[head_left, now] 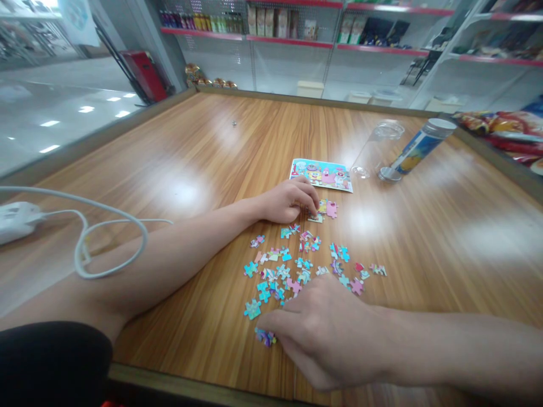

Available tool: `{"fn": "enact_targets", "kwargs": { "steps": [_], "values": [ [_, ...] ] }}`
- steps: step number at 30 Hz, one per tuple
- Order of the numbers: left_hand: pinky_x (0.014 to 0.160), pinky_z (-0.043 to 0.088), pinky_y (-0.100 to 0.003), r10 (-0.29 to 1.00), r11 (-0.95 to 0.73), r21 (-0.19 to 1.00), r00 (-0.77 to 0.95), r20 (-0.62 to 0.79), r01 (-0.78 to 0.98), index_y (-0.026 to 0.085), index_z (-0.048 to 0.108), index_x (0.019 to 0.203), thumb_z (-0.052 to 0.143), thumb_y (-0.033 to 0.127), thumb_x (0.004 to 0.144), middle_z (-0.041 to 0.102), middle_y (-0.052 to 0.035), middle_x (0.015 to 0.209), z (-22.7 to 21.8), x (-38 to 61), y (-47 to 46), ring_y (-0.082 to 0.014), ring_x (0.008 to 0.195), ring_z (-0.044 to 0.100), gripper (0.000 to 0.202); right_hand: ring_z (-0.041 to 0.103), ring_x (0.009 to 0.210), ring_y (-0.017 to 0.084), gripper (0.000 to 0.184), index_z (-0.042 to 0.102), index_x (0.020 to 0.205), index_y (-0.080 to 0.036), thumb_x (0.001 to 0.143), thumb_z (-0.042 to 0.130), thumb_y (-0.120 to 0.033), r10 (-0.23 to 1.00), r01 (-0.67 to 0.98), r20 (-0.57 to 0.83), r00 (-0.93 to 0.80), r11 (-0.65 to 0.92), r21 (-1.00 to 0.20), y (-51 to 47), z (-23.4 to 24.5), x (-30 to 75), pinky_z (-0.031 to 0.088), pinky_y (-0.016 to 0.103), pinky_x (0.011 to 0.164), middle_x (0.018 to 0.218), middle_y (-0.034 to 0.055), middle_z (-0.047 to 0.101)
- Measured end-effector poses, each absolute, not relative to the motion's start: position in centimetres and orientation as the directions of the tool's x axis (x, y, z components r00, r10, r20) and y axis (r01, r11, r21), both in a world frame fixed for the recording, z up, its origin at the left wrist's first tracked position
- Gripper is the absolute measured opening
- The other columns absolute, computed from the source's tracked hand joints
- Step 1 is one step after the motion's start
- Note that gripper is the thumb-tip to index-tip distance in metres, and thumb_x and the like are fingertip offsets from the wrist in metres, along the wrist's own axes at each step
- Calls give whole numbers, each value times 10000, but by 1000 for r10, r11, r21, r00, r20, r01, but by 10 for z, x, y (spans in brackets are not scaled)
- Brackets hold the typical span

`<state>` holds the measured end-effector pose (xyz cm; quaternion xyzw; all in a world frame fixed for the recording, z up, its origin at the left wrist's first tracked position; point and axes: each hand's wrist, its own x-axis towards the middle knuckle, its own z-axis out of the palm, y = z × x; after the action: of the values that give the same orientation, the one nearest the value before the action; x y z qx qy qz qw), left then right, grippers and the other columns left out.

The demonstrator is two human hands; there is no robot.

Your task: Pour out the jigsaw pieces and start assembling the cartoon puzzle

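Note:
Several small colourful jigsaw pieces [297,265] lie scattered on the wooden table [190,169]. My left hand [291,200] reaches across, fingers curled and pinching at a small joined cluster of pieces [326,210]. My right hand [326,333] lies near the front edge, fingers bent, its fingertips pressing a loose puzzle piece [265,337]. A printed picture card [321,174] lies flat just beyond the left hand.
A clear plastic tube [375,150] and a printed tube with a white cap [418,148] lie on their sides at the back right. A white power strip [17,220] with looped cable sits left. Snack bags [504,133] and store shelves lie beyond.

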<state>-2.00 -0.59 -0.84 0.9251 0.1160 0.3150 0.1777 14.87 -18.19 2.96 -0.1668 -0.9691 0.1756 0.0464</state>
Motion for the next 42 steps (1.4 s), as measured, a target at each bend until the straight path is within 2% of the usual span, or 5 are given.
{"fn": "enact_targets", "kwargs": {
  "steps": [5,12,18,26,42],
  "values": [
    [927,502,-407,320,-911,402,776,543,94,228,791,884,484,-60,639,748,-54,954,-7,-20,-6,-205,930,601,487,585,510,166,314,623,848,-183,910,570,-486,411,367,62,-909,864,-343,-185,26,147,166,299,481,606,17,660],
    [926,492,-415,334,-905,413,772,541,102,238,791,873,495,-41,650,753,-47,956,-7,-20,-6,-204,917,602,464,555,504,138,75,603,822,-196,847,536,-219,342,298,71,-937,890,-346,-183,25,149,202,288,492,596,-1,634],
    [925,489,-417,326,-909,405,777,539,100,232,791,885,491,-42,648,751,-51,973,-8,-20,-6,-206,921,605,471,577,501,153,297,622,860,-176,911,570,-465,433,383,88,-897,861,-334,-184,25,148,194,280,484,589,14,656],
    [915,494,-423,333,-905,414,776,536,103,242,795,882,494,-34,646,754,-50,963,-8,-19,-6,-208,913,600,472,581,494,146,238,600,794,-181,933,512,-353,389,336,100,-916,879,-337,-184,23,149,203,284,477,567,2,629],
    [932,492,-415,322,-910,403,780,537,98,239,788,902,486,-52,641,751,-49,979,-10,-20,-4,-205,939,606,494,542,495,153,271,619,1045,-211,982,435,-400,400,362,117,-909,897,-255,-177,17,150,133,312,515,636,10,674]
  ]
}}
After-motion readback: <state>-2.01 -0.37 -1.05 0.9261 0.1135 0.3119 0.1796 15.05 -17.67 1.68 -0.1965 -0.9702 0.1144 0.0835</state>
